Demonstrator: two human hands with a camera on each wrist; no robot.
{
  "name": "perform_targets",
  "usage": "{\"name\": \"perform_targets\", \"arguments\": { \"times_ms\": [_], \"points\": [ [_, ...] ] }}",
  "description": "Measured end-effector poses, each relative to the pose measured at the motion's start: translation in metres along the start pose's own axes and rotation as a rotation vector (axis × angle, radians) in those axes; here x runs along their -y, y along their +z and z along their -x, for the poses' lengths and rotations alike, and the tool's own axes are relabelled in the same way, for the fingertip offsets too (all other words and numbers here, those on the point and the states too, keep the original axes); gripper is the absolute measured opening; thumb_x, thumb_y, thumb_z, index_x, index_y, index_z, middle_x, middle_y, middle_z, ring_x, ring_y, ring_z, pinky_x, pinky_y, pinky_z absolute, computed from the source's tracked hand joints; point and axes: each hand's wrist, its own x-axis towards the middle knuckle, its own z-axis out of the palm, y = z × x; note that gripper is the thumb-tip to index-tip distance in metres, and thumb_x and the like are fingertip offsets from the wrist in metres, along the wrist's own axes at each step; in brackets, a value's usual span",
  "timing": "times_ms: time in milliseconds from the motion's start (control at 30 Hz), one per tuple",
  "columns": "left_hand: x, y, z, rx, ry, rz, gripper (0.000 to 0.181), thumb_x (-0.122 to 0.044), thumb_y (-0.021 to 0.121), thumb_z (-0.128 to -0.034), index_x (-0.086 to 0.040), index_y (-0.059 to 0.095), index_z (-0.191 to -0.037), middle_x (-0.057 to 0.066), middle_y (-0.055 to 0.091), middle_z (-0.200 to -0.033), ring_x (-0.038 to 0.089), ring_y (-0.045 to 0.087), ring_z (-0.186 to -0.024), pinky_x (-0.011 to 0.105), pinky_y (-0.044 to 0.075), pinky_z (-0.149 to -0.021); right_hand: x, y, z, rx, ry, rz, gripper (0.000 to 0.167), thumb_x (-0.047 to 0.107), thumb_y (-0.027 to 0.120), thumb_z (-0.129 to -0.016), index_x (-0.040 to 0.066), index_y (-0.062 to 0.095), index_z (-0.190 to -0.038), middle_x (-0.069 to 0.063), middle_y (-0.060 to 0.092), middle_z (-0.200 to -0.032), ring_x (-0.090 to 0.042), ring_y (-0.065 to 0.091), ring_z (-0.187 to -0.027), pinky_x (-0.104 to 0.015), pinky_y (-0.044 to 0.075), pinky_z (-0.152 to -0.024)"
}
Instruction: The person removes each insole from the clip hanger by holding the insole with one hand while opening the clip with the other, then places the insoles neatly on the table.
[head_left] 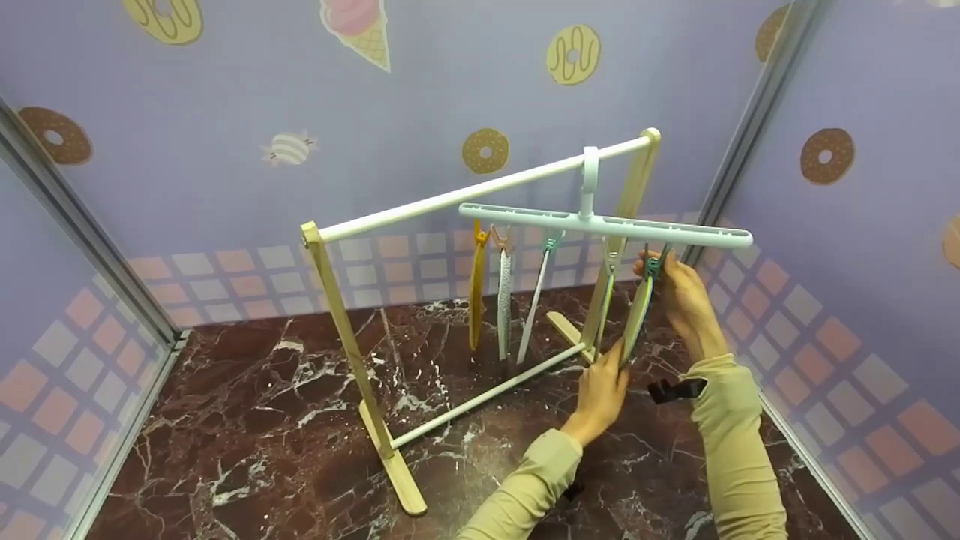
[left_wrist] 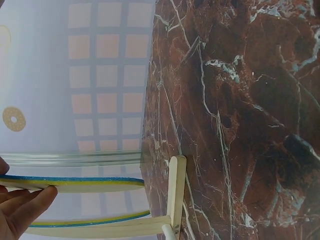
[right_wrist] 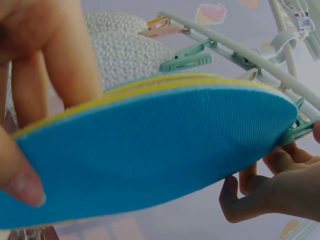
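While a mint hanger hooks over the white bar of a small rack, a row of soft things hangs down from its clips. The rack stands on a dark red surface with white streaks, and the purple walls around it have donuts and sweets on them. At the far left of the row, an orange clip has an orange insole under it. Next come two bumpy white insoles, one on a pink clip and one on a mint clip. Then a second blue and yellow insole hangs from a pale clip, with a wooden leg of the rack behind it. It is very close to the hands, and the hanger's long arm goes right over them.

The blue and yellow insole is the last one on the right, between the two hands. Its top is at a dark green clip. The left hand pinches its low end, thumb on the blue side and fingers on the other. The right hand is up at the top, fingers bent, pinching the dark green clip.
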Motion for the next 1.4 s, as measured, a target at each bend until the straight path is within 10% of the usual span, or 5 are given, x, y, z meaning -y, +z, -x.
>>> {"name": "perform_targets", "arguments": {
  "times_ms": [500,1400],
  "points": [
    [0.0019,0.0004,0.0007,-0.054,0.042,-0.041,0.047,-0.004,0.060,-0.0748,-0.004,0.051,-0.121,0.007,0.063,-0.065,0.018,0.061,-0.057,0.024,0.046,-0.050,0.0006,0.0015,-0.0011,0.090,0.070,-0.385,0.034,0.022,0.040,-0.090,-0.002,0.063,-0.094,-0.009,0.066,-0.090,-0.019,0.061,-0.084,-0.025,0.041,-0.083],
    [0.0006,0.0051,0.0073,-0.079,0.041,0.083,0.044,0.000,0.053,-0.0779,-0.003,0.051,-0.122,0.008,0.064,-0.067,0.012,0.055,-0.054,0.019,0.047,-0.052,0.0015,0.0004,0.0004,0.059,0.110,-0.349,0.031,0.023,0.043,-0.088,0.001,0.065,-0.090,-0.007,0.067,-0.082,-0.016,0.059,-0.079,-0.022,0.040,-0.075]
  ]
}}
